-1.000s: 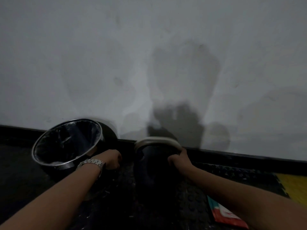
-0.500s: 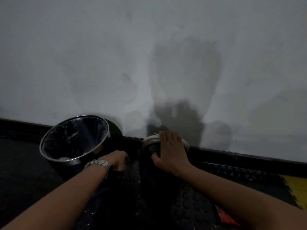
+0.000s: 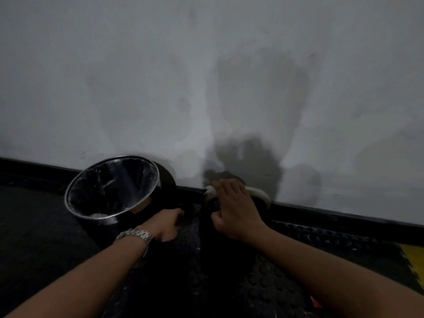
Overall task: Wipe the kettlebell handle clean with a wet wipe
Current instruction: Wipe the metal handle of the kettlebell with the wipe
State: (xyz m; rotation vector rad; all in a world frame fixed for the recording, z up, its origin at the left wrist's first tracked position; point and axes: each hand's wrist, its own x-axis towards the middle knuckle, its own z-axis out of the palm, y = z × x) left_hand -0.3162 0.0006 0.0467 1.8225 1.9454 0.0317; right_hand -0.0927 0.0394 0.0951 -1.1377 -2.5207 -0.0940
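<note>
The right hand [image 3: 234,207] is lying over the top of the pale kettlebell handle [image 3: 259,192], fingers draped across it and curling down its far side, thumb hanging on the near side, so the grip is wrapping the handle. No wipe is showing under the palm. The dark kettlebell [image 3: 220,228] is standing on the studded floor mat [image 3: 286,278] against the wall's black skirting. The left hand [image 3: 167,224], wearing a metal wristwatch [image 3: 135,236], is reaching low beside the kettlebell's left flank, fingers curled; what they are holding, I cannot tell. A lined bin [image 3: 112,189] is sitting just left.
</note>
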